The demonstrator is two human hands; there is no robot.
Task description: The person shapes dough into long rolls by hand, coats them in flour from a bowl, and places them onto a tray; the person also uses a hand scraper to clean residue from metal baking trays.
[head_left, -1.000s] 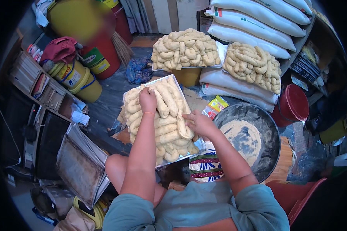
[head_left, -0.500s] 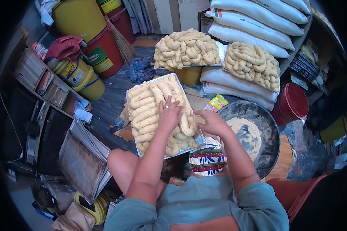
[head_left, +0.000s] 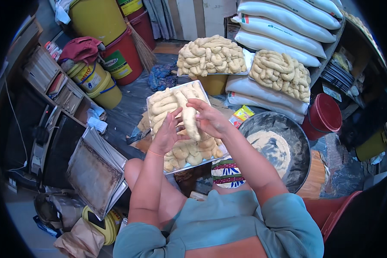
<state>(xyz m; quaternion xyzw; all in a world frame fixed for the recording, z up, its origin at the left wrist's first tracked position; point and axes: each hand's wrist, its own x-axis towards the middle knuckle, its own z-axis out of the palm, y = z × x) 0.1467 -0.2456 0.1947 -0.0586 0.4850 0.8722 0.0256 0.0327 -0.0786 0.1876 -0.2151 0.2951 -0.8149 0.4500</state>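
A long, thick roll of pale dough (head_left: 190, 122) is raised over the white tray (head_left: 148, 112) in front of me, its upper end reaching toward the far rows. My left hand (head_left: 168, 134) cups it from the left, some fingertips hidden behind it. On the opposite side, my right hand (head_left: 211, 119) grips it between thumb and fingers. Underneath, similar dough rolls (head_left: 164, 104) lie side by side in the tray. Shorter dough lumps (head_left: 193, 154) are piled at its near end.
Two heaped dough trays stand beyond, a left dough pile (head_left: 213, 53) and a right dough pile (head_left: 281, 75). White sacks (head_left: 279, 43) are stacked behind. A wide black basin (head_left: 299, 172) with flour sits at right, near a red bucket (head_left: 324, 112). Metal baking trays (head_left: 94, 172) lean at left.
The dough roll has come up off the tray between both hands. My left hand shifted down and left from the rows; my right hand moved up and left onto the roll.
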